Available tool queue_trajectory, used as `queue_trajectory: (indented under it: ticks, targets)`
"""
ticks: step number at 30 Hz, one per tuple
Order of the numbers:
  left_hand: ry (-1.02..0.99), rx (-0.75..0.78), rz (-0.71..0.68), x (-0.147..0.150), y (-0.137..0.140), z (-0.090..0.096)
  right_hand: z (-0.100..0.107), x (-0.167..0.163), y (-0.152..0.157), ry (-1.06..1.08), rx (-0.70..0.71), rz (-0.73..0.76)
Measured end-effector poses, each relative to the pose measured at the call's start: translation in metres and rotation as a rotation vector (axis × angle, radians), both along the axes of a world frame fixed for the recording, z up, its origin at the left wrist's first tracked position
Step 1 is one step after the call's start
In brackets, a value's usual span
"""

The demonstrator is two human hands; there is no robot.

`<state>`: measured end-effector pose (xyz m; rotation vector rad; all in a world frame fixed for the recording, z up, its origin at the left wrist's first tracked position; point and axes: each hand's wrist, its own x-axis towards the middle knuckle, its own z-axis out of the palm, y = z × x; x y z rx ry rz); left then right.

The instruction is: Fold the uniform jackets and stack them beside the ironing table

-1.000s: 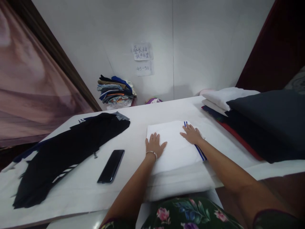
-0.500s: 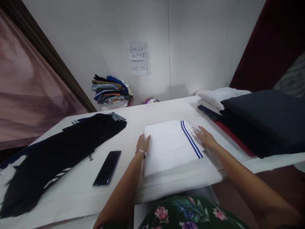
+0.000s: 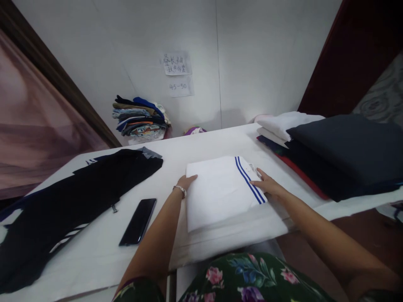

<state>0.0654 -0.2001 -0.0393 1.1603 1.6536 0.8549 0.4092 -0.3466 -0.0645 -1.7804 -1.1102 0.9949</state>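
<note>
A folded white garment [image 3: 210, 193], with two dark blue stripes near its right side, lies flat on the white-covered table in front of me. My left hand [image 3: 186, 183] grips its left edge; the thumb rests on top and the other fingers are mostly hidden at the edge. On the opposite side, my right hand [image 3: 267, 183] holds the right edge past the stripes, thumb on the upper face. A small pale tag or collar part shows just beyond that hand. Beneath the garment, the white cloth [image 3: 233, 241] sags over the table's front edge.
Dark clothes [image 3: 82, 205] are spread on the left, with a phone [image 3: 138, 222] beside them. Folded clothes are stacked at right, a dark grey one [image 3: 349, 147] on top. Another clothes pile [image 3: 141, 119] stands beyond the table, below handwritten papers [image 3: 178, 69] on the wall.
My right hand has moved onto the garment's right edge, its thumb now over the stripes. My left thumb has come over the left edge. The view has shifted slightly.
</note>
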Motion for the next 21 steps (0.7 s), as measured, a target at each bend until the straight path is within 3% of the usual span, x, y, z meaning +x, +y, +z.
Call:
queue_trajectory:
  ticks: [4, 11, 15, 18, 21]
  targets:
    - [-0.009, -0.023, 0.003, 0.0, -0.006, 0.001, 0.002, -0.001, 0.009, 0.018, 0.085, 0.072]
    - [-0.22, -0.059, 0.003, 0.021, -0.048, -0.005, 0.039, 0.043, 0.059, 0.064, 0.178, 0.028]
    - [-0.357, -0.193, -0.048, 0.029, -0.071, -0.012, 0.033, 0.068, 0.071, -0.167, 0.052, 0.055]
    - [-0.121, -0.154, -0.045, 0.019, -0.069, -0.008, 0.024, 0.07, 0.066, -0.439, -0.021, 0.058]
    - [0.254, 0.153, -0.063, 0.013, -0.06, 0.003, 0.026, 0.054, 0.054, -0.712, 0.108, 0.07]
